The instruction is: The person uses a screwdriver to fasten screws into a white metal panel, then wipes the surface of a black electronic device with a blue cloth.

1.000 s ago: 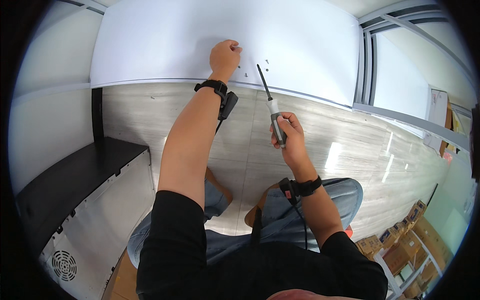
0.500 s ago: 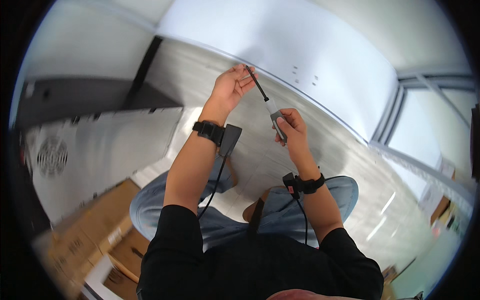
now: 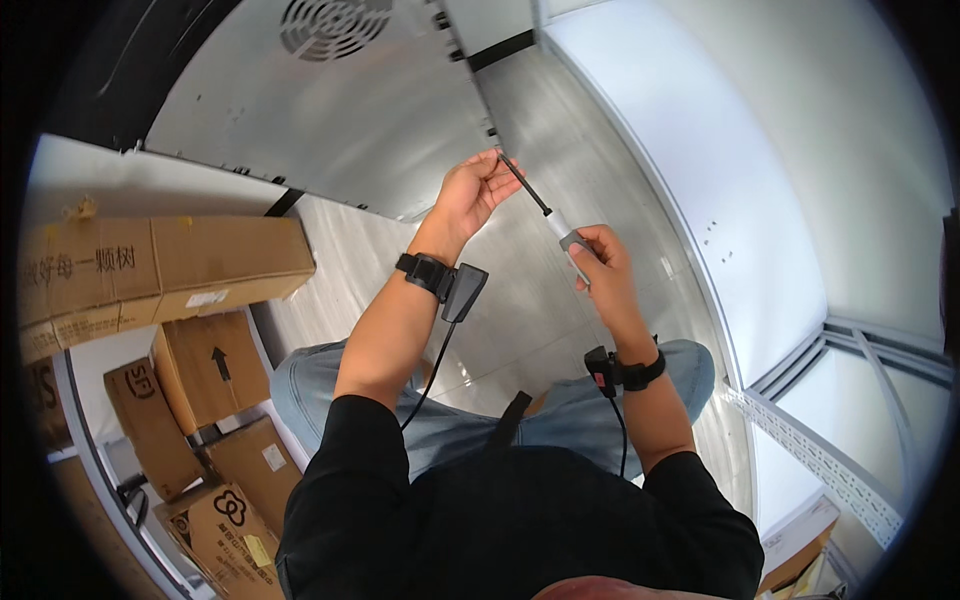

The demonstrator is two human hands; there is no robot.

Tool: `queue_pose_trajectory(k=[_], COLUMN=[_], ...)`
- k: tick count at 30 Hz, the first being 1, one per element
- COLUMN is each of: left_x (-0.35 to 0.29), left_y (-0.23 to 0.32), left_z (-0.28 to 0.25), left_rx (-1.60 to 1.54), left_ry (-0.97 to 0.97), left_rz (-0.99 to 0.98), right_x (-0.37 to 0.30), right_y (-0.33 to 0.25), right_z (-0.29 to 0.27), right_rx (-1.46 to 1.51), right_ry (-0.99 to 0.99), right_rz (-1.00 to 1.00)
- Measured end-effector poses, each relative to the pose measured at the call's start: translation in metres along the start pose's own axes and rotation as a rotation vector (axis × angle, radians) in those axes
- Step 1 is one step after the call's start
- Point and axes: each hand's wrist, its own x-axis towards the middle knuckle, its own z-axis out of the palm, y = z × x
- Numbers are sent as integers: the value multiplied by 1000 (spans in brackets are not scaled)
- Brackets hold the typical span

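A screwdriver [image 3: 560, 224] with a thick grey handle and a long black shaft slants between my hands. Wrapped round its handle is my right hand [image 3: 603, 262]. My left hand [image 3: 474, 190] pinches the far tip of the shaft with thumb and forefinger, its other fingers loosely stretched. Whether a small piece sits at that tip is too small to tell. Just beyond the left fingertips is the edge of a large grey metal panel [image 3: 340, 120] with a round vent grille and small tabs along its border.
Cardboard boxes [image 3: 235, 260] are stacked at the left, with more on a rack below. A white panel [image 3: 740, 200] with small holes curves along the right. A perforated metal rail [image 3: 815, 460] runs at the lower right. Beneath my hands is a pale floor [image 3: 520, 320].
My view has swung to the left, bringing the vented metal panel and the boxes further into the picture. Both hands keep nearly the same hold on the screwdriver, now near the panel's edge.
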Motion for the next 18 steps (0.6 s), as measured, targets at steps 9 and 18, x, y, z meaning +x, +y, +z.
queue_pose_trajectory(k=[9, 18], left_x=[-39, -71], left_y=[39, 65], left_z=[-122, -219], left_rx=[20, 49], left_ry=[169, 334], left_rz=[44, 82], right_x=[20, 31], right_y=[32, 77], right_z=[104, 201], right_rx=[-272, -353], right_ry=[-101, -229], right_rz=[-92, -113])
